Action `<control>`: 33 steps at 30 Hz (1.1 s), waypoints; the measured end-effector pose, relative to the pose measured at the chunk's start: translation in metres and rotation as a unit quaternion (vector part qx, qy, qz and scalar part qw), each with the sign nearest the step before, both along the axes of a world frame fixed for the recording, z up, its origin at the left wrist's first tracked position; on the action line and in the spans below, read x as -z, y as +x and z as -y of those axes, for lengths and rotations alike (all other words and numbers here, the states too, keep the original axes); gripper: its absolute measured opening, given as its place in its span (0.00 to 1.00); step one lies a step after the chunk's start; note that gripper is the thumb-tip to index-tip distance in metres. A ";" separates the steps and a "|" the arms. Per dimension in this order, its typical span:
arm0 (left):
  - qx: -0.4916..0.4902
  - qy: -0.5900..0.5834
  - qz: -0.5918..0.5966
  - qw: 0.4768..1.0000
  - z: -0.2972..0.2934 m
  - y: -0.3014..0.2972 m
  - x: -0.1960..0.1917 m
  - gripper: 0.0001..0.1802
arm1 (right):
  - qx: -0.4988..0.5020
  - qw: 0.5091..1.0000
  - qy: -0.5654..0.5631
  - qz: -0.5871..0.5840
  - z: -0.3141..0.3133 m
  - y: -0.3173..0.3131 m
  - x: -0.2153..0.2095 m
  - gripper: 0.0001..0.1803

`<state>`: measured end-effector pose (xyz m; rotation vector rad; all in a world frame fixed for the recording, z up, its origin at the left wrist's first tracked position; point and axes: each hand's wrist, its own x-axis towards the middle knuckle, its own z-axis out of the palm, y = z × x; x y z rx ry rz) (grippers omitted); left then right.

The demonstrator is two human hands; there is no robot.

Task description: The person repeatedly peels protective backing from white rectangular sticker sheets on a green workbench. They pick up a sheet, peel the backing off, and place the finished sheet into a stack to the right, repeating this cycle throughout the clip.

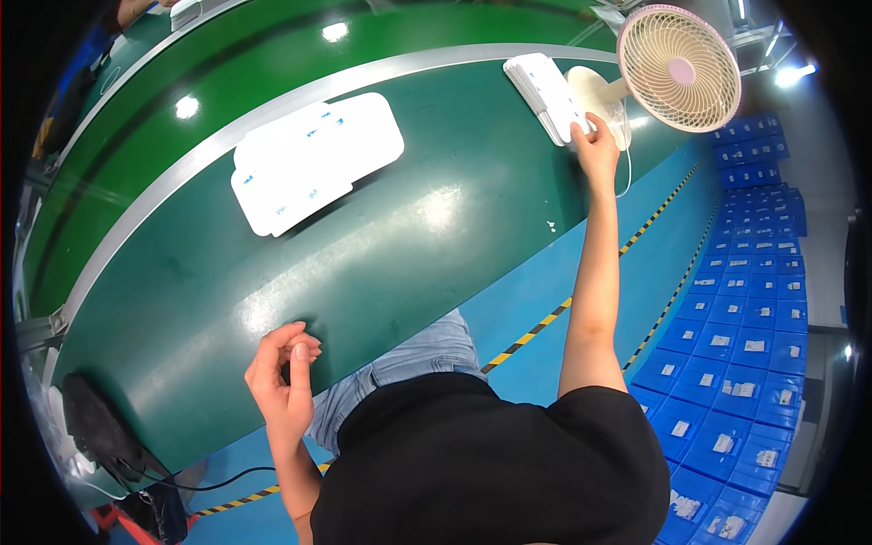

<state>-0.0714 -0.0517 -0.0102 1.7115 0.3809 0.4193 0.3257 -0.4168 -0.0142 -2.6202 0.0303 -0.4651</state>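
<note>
On the green table [436, 263], the narrow white stack [542, 86] lies beside the fan [679, 70], probably for easy reach; our right hand [597, 150] touches its near end, though we cannot tell whether it grips. Its long axis runs far-left to near-right; our left hand [282, 374], loosely curled, holds nothing.

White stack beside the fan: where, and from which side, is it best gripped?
Probably the near end of the stack, from the person's side: the fan base crowds its right edge, while that end faces the right hand.
</note>
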 end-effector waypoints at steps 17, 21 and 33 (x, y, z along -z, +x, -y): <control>-0.008 0.005 -0.004 1.000 0.002 0.001 0.000 0.09 | -0.226 0.966 -0.098 0.078 -0.064 0.015 -0.005 0.25; -0.010 0.003 0.000 1.000 0.003 0.001 -0.001 0.09 | -0.219 0.965 -0.131 0.061 -0.071 0.013 -0.011 0.27; 0.005 0.007 -0.004 1.000 -0.001 0.000 0.002 0.10 | -0.607 0.790 -0.037 0.084 -0.225 -0.087 -0.052 0.45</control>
